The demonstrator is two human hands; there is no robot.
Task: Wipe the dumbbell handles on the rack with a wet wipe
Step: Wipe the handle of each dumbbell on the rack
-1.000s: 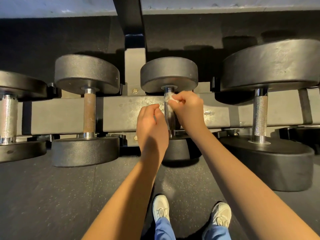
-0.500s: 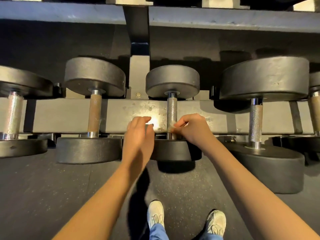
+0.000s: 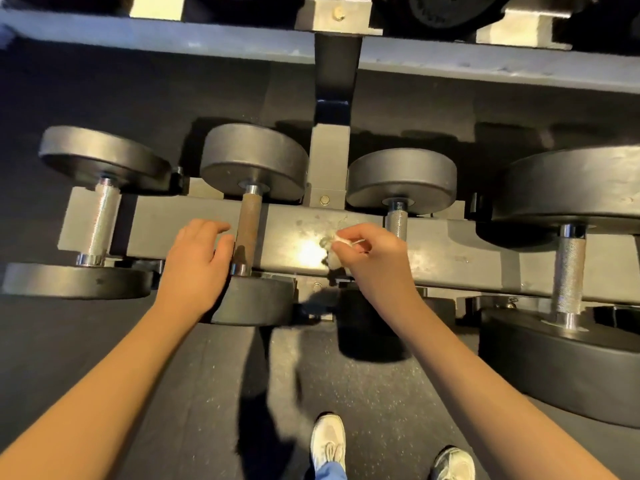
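Four dumbbells sit side by side on the lower tier of the rack [image 3: 450,258], each handle running front to back across the grey beam. The wet wipe [image 3: 333,252], a small crumpled white wad, is held over the beam in the gap between the second and third handles, touching neither. The right hand [image 3: 372,263] holds it: thumb and forefinger pinch the wad at its top, and the other fingers curl in beneath. The brown handle [image 3: 249,230], second from the left, is dull and rust-coloured. The left hand [image 3: 197,258] lies just to its left, palm down, fingers together and lightly bent, holding nothing. Whether its fingertips touch the bar cannot be told. The short chrome handle [image 3: 397,221], third from the left, stands just behind the right hand's knuckles, its near end hidden by that hand. The far-left handle [image 3: 102,223] and the far-right handle [image 3: 568,271] are bright knurled chrome — both well apart from either hand. An upper rail [image 3: 173,39] crosses the top of the view, and a black upright [image 3: 334,74] joins it to the lower tier. Below the rack, the dark speckled floor [image 3: 381,393] carries two pale shoes [image 3: 327,441], toes pointing towards the rack.
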